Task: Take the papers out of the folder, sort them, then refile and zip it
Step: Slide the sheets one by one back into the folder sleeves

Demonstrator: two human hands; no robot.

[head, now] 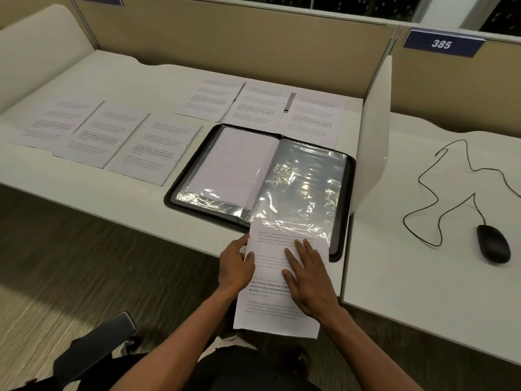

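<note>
At the worktop's near edge, our left hand [235, 265] pinches a printed sheet [277, 309] half inside the open zip folder's [348, 193] plastic sleeve [306, 176]; our right hand [308, 275] presses flat, fingers released.

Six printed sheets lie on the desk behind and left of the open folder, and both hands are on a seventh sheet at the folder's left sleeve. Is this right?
Not quite: the head view shows the sheet entering the right sleeve, not the left. The rest holds: both hands, left hand and right hand, are on it, and six sheets lie beyond the folder.
</note>
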